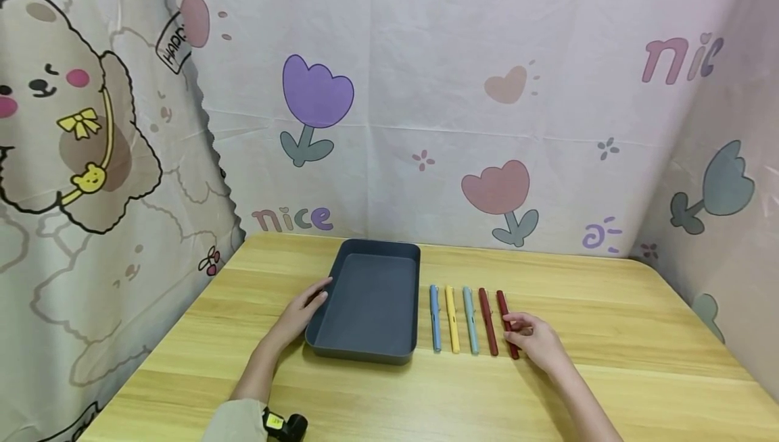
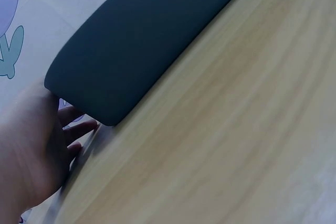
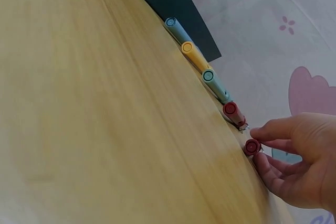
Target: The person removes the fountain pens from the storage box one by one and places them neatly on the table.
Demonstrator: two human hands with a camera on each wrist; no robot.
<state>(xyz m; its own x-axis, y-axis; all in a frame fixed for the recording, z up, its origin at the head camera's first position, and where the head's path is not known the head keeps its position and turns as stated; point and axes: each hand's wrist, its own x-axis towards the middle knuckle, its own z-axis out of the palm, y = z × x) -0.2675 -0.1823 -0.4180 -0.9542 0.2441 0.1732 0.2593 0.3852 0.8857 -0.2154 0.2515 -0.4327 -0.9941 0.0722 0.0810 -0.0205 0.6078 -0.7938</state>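
Observation:
A dark grey rectangular tray (image 1: 370, 303) lies on the table, its near wall (image 2: 136, 40) large in the left wrist view. My left hand (image 1: 302, 311) rests at the tray's left side, fingertips at the rim; the tray hides part of this hand in the left wrist view. To the tray's right is a row of pens: blue (image 1: 435, 320), yellow (image 1: 452, 320), light teal (image 1: 470, 320) and dark red (image 1: 488, 320). My right hand (image 1: 537, 339) pinches the last dark red pen (image 3: 252, 147), thumb and fingers on either side of it, low over the table.
The wooden table (image 1: 639, 334) reaches back to a printed cloth (image 1: 414, 90) that hangs behind it. More cloth hangs along the left and right sides. A black device (image 1: 285, 424) is strapped at my left wrist, by the sleeve (image 1: 237, 422).

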